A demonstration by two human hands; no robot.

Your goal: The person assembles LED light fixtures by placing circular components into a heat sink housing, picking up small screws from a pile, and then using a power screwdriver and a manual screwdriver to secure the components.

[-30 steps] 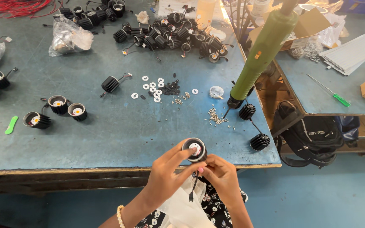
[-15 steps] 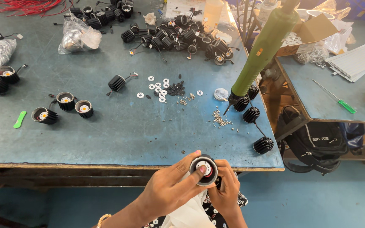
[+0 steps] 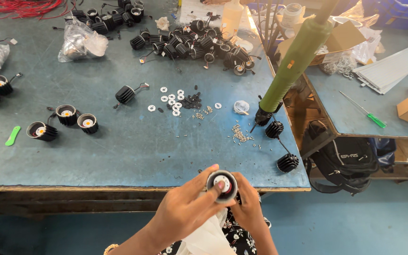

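1. Grip: left hand (image 3: 185, 208) and right hand (image 3: 247, 208) both closed round small black round lamp housing (image 3: 222, 185), left fingertip pressing its white face.
2. Looks light, rigid, finned sides; hold by the sides, not the face.
3. Sits at table edge (image 3: 119, 188); green hanging screwdriver (image 3: 293, 71) at 1 o'clock.

hands (image 3: 213, 208): 2 | held lamp housing (image 3: 222, 185): 1 | green screwdrivers (image 3: 365, 113): 1
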